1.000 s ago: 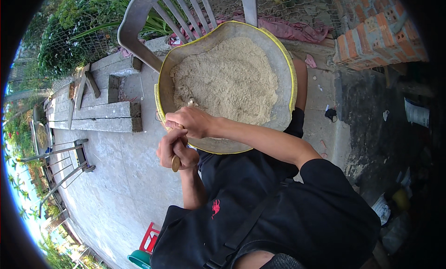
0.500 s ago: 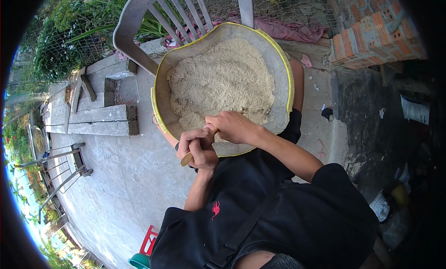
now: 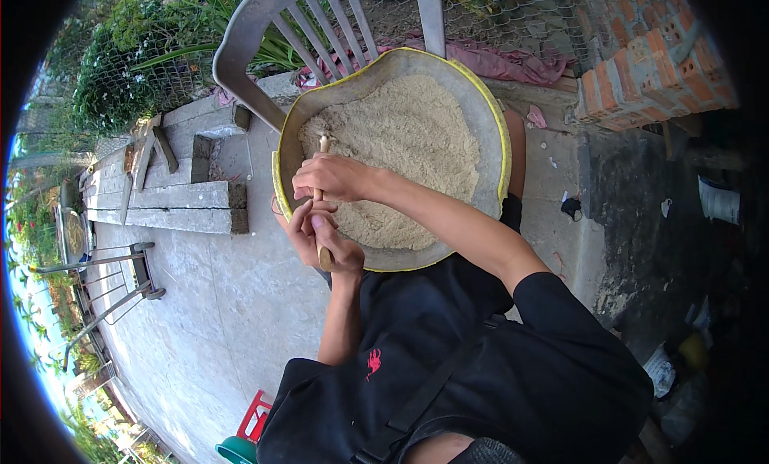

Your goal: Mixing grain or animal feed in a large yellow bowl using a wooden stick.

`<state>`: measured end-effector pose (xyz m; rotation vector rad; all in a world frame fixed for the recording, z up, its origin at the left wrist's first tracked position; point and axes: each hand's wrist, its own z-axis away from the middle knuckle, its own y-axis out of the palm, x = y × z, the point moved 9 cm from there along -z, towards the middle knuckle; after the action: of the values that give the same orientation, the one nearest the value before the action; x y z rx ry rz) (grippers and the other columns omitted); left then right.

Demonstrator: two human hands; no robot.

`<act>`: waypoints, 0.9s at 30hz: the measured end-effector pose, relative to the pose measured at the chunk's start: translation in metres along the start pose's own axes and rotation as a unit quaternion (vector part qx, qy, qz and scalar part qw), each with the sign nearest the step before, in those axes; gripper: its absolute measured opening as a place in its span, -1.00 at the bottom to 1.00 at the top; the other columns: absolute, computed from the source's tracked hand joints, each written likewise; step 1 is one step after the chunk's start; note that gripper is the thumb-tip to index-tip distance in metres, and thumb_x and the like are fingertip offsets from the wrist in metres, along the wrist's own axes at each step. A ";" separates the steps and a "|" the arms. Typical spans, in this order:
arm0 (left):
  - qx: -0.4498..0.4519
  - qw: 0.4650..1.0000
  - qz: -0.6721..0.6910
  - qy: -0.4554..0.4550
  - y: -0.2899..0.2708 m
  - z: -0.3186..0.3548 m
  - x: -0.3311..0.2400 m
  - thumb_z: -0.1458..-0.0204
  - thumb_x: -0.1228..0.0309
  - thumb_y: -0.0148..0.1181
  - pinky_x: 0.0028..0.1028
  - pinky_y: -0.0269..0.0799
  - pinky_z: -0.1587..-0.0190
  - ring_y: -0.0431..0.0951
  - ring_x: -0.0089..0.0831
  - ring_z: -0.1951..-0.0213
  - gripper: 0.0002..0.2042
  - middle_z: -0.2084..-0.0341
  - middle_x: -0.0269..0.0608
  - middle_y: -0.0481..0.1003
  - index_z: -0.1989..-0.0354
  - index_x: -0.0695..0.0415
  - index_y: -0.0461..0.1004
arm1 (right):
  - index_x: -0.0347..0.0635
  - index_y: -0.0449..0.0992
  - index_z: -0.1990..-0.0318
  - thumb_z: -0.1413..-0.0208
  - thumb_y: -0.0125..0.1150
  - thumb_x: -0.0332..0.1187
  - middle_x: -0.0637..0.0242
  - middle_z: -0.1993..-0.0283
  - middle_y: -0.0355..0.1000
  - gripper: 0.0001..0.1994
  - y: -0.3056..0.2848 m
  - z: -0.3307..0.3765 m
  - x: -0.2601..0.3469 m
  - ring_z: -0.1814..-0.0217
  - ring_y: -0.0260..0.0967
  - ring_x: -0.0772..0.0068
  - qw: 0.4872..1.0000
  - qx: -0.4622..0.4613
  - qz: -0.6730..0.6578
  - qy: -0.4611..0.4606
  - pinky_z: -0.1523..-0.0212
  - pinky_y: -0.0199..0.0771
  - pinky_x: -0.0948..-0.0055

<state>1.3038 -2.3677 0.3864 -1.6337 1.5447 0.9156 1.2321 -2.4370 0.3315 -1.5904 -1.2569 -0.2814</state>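
A wide grey basin [image 3: 489, 127] with a yellow rim lies in front of me, partly over my lap. Pale beige, coarse powder [image 3: 420, 135] covers much of its inside. Over its left part, both hands are closed on a slim wooden stick [image 3: 324, 257]. My right hand [image 3: 336, 177] grips it farther up, above the powder. Nearer my body, my left hand [image 3: 330, 241] has its fingers wrapped round the lower part, with the rounded end showing. At the far end, the stick's pale tip touches or hovers just over the powder; I cannot tell which.
Behind the basin stands a grey plastic chair [image 3: 240, 59]. Concrete beams [image 3: 180, 195] lie to the left, with a metal-framed cart [image 3: 132, 276] nearer. A brick stack [image 3: 641, 79] rises at the far right. A red plastic item [image 3: 255, 416] sits at lower left.
Both hands have shifted the stick, my right hand moving left and away from me. The stick now points away from me, its far tip showing over the basin's left side.
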 end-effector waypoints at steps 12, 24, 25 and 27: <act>0.110 0.940 0.209 -0.245 0.064 0.026 0.061 -0.21 0.50 -0.15 -0.32 0.29 -0.16 0.50 -0.27 0.03 -0.79 0.20 0.05 0.52 0.11 0.35 0.37 | -0.21 0.50 0.41 0.06 0.20 -0.38 0.03 0.41 0.51 -0.90 -0.055 0.077 -0.066 0.27 0.49 -0.07 0.972 0.032 0.132 0.192 0.24 0.45 0.05; 0.045 0.914 0.250 -0.317 0.006 0.001 0.058 -0.16 0.49 -0.20 -0.49 0.13 0.64 0.04 -0.60 0.75 -0.77 0.82 -0.41 0.03 0.29 0.37 0.39 | -0.26 0.46 0.42 0.13 0.14 -0.53 -0.03 0.49 0.47 -0.93 0.005 0.107 -0.003 0.38 0.44 -0.12 0.926 -0.020 0.005 0.377 0.38 0.39 0.04; 0.044 0.914 0.248 -0.317 0.000 -0.001 0.054 -0.16 0.49 -0.20 -0.49 0.13 0.64 0.04 -0.60 0.75 -0.77 0.82 -0.41 0.03 0.29 0.37 0.39 | -0.28 0.45 0.42 0.13 0.13 -0.53 -0.03 0.50 0.46 -0.92 0.014 0.098 0.002 0.39 0.43 -0.13 0.938 -0.015 -0.038 0.345 0.39 0.37 0.04; 0.027 0.939 0.202 -0.276 -0.015 -0.013 0.033 -0.18 0.49 -0.21 -0.51 0.10 0.64 0.02 -0.63 0.74 -0.77 0.82 -0.43 0.03 0.29 0.37 0.39 | -0.29 0.45 0.42 0.14 0.12 -0.54 -0.03 0.50 0.45 -0.92 0.019 0.077 0.012 0.41 0.42 -0.13 0.947 -0.007 -0.082 0.310 0.40 0.35 0.04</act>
<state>1.3207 -2.3950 0.3652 -0.9065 1.4932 1.3933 1.2228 -2.3654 0.2957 -1.2591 -0.8872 -0.8277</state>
